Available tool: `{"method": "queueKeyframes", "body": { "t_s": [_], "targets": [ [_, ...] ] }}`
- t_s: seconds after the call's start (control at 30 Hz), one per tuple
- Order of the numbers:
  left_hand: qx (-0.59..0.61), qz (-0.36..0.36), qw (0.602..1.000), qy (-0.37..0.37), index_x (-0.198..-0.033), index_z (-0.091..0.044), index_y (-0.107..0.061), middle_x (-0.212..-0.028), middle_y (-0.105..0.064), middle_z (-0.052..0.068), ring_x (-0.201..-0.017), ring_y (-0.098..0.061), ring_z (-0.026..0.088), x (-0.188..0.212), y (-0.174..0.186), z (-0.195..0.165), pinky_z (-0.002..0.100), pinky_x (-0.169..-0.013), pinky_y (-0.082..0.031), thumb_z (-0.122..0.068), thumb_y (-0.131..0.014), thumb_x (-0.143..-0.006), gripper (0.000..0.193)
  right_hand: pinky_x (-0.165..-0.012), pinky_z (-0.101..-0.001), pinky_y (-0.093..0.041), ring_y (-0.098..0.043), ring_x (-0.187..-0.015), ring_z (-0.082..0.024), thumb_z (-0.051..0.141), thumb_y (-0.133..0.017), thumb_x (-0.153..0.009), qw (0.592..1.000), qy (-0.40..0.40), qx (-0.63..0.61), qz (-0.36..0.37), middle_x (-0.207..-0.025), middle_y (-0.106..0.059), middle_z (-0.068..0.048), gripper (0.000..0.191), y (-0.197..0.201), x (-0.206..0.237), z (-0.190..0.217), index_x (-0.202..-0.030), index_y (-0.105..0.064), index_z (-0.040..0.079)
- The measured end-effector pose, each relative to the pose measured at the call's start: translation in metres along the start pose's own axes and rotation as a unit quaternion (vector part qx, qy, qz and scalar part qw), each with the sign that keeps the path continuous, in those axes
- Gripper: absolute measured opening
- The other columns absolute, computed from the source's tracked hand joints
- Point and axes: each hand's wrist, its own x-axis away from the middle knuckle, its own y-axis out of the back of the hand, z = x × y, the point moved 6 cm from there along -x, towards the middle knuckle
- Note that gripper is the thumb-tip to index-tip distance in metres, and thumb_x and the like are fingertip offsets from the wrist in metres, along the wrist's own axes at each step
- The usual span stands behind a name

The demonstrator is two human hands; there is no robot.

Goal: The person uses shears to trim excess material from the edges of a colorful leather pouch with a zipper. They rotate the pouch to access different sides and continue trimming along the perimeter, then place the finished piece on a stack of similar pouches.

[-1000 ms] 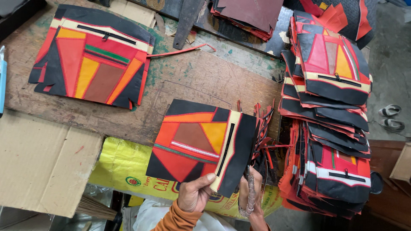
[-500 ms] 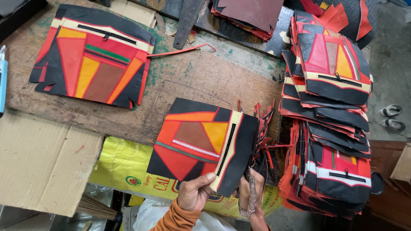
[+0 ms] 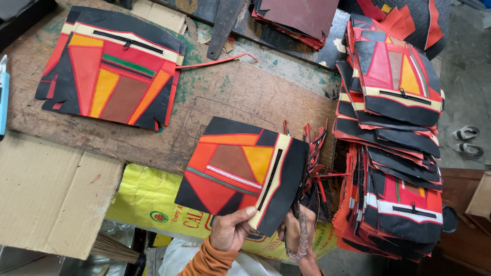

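A: Patchwork leather, red, orange, brown and black: one stitched panel (image 3: 240, 174) with a black zip in a cream band, held tilted above the near edge of the workbench (image 3: 245, 97).

B: Gripped how?

A: Pinched at its lower corner by the left hand (image 3: 229, 230), thumb on top, fingers tucked beneath. Orange sleeve at the wrist.

B: And the right hand?

A: Right hand (image 3: 296, 236) just beside, under the panel's black edge, closed round scissors (image 3: 303, 232); blades mostly hidden behind the panel, so hard to tell open or shut.

B: Elsewhere on the bench?

A: Towards the far left corner, lying flat, a second panel (image 3: 112, 71) of the same patchwork, well apart from the held one. A thin red strip (image 3: 220, 61) trailing from its right side. Along the right edge, two tall stacks of finished panels (image 3: 394, 153), slumped and overlapping, loose red and black strips hanging between stack and held panel.

B: Far edge?

A: Dark maroon leather pieces (image 3: 302, 15), piled near the far right corner.

B: Below the near edge?

A: Flattened brown cardboard (image 3: 51, 194) at left, a yellow woven sack (image 3: 148, 199) beside it, partly under the held panel. On the floor at far right, a pair of sandals (image 3: 466, 142).
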Motion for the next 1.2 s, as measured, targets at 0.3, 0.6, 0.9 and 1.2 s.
{"method": "queueKeyframes", "body": {
  "t_s": [0.3, 0.6, 0.9, 1.2],
  "targets": [
    [-0.009, -0.023, 1.0, 0.011, -0.117, 0.022, -0.064, -0.113, -0.073, 0.03, -0.1, -0.076, 0.032, 0.011, 0.006, 0.001, 0.041, -0.095, -0.059, 0.001, -0.06, -0.09, 0.035, -0.06, -0.0263, -0.049, -0.06, -0.067, -0.01, 0.017, -0.048, -0.098, 0.967, 0.24, 0.047, 0.074, -0.08, -0.068, -0.004, 0.024, -0.005, -0.006, 0.047, -0.095, -0.065, 0.0],
    [-0.007, -0.028, 0.999, -0.036, -0.129, 0.023, -0.052, -0.113, -0.072, 0.031, -0.097, -0.076, 0.034, 0.015, -0.011, -0.013, 0.043, -0.089, -0.063, 0.009, -0.061, -0.087, 0.046, -0.043, -0.0267, -0.039, -0.052, -0.047, -0.009, 0.011, -0.052, -0.092, 0.995, 0.076, -0.02, 0.061, -0.058, -0.06, -0.002, 0.019, -0.008, -0.006, 0.039, -0.082, -0.065, 0.002],
    [-0.041, -0.006, 0.996, -0.084, -0.129, 0.012, -0.055, -0.106, -0.073, 0.028, -0.087, -0.077, 0.033, 0.014, -0.008, -0.021, 0.046, -0.078, -0.064, 0.009, -0.061, -0.082, 0.048, -0.036, -0.0285, -0.04, -0.054, -0.039, -0.013, 0.011, -0.053, -0.092, 0.999, 0.033, -0.024, 0.035, -0.053, -0.059, -0.005, 0.026, 0.0, -0.009, 0.03, -0.072, -0.062, -0.002],
    [-0.041, 0.024, 0.999, -0.026, -0.119, 0.02, -0.065, -0.11, -0.075, 0.028, -0.099, -0.075, 0.031, 0.03, -0.058, -0.039, 0.042, -0.092, -0.061, -0.007, -0.054, -0.095, 0.037, -0.029, -0.0326, -0.039, -0.044, -0.026, -0.015, 0.016, -0.056, -0.094, 0.962, 0.011, -0.24, 0.127, -0.041, -0.047, -0.005, 0.031, 0.007, -0.012, 0.003, -0.064, -0.052, 0.006]
  ]
}}
